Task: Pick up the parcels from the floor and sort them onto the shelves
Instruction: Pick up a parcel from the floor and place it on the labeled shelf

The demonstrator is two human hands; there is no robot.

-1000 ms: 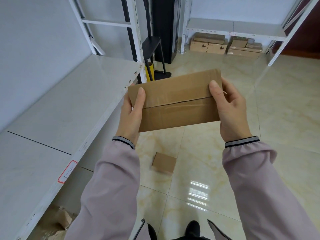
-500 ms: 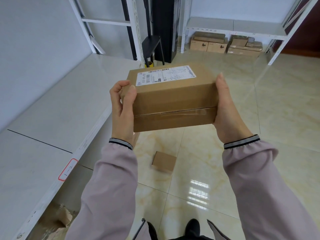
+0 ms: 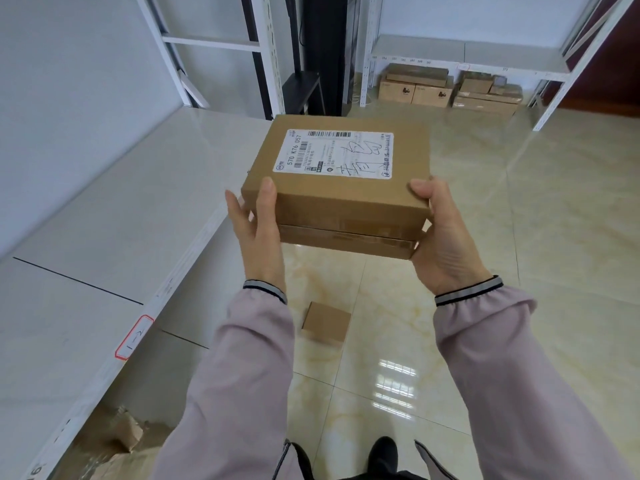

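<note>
1. You have tipped the parcel (image 3: 341, 183) toward you: a second ago only its taped brown side faced the camera, half a second ago the label was just coming over the top edge, and now the whole white label (image 3: 334, 154) lies face up and readable.
2. That suggests you are at the checking step: with the printed code and handwriting in view, you can judge which shelf it belongs on.
3. Your left hand (image 3: 256, 230) grips the near left corner, thumb on the top edge. Your right hand (image 3: 438, 233) cups the near right corner, thumb on top.
4. The parcel is in the air, level, just beside the front edge of the white shelf (image 3: 104, 209) on your left, above the floor (image 3: 554, 237).
5. It is a shallow brown carton, corners crisp, clear tape along the front seam.
6. A smaller parcel (image 3: 325, 322) remains on the floor below.
</note>
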